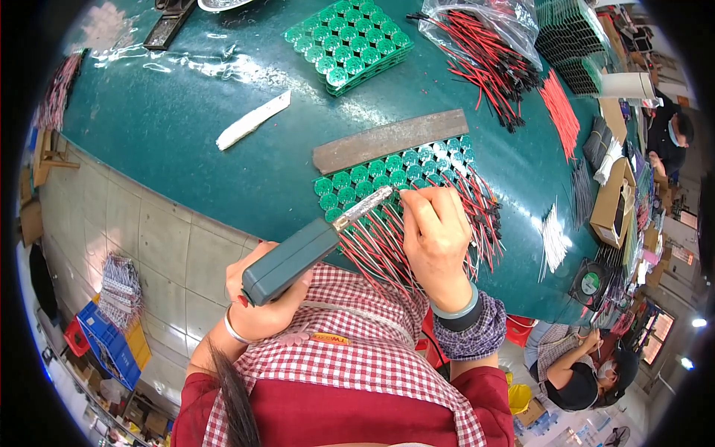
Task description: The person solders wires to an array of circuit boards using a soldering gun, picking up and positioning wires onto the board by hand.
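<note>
My left hand (268, 298) is wrapped round a dark green soldering gun (290, 261). Its metal tip reaches over a panel of round green circuit boards (361, 174). Just right of that tip, my right hand (437, 238) is closed in a pinch over the panel, at the end of what looks like a thin wire; the fingers mostly cover it. Red, black and white wires (380, 246) fan from the panel towards my checked apron, and more of them spread out right of my right hand. A flat grey-brown bar (391, 140) lies along the panel's far edge.
A stack of green board panels (348, 43) sits at the back. Red-black wires (491, 63) spill from a plastic bag, near red wires (560, 112) and white wires (553, 240). A white strip (253, 121) lies left. One co-worker (588, 369) sits at the right.
</note>
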### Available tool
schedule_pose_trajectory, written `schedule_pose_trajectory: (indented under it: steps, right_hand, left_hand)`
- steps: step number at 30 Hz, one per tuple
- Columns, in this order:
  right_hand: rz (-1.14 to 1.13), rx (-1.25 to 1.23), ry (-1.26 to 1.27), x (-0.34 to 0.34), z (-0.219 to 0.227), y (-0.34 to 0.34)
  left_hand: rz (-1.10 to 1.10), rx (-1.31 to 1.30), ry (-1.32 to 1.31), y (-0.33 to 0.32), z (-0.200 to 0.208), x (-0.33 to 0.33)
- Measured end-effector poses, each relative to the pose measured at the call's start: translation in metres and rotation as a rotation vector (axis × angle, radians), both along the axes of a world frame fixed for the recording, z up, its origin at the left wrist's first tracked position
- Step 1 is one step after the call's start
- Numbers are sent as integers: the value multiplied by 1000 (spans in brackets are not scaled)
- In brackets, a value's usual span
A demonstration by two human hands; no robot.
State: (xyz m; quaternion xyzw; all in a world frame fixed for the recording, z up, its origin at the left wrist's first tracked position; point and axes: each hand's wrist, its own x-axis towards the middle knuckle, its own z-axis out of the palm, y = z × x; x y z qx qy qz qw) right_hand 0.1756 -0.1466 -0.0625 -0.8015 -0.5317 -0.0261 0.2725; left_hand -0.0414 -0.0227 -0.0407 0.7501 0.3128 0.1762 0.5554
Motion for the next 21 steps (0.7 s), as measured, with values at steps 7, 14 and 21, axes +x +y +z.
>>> schedule_pose_trajectory:
  steps: [7,14,21]
  right_hand:
    - [4,0,-14,0,-1,0]
    - [4,-6,-12,0,0,0]
    - [1,-7,-14,2,1,-1]
  left_hand:
    - [-18,-25,27,-1,-2,-1]
    - [-13,-15,23,-2,-5,-4]
    - [39,-12,-3,-4,-8,-10]
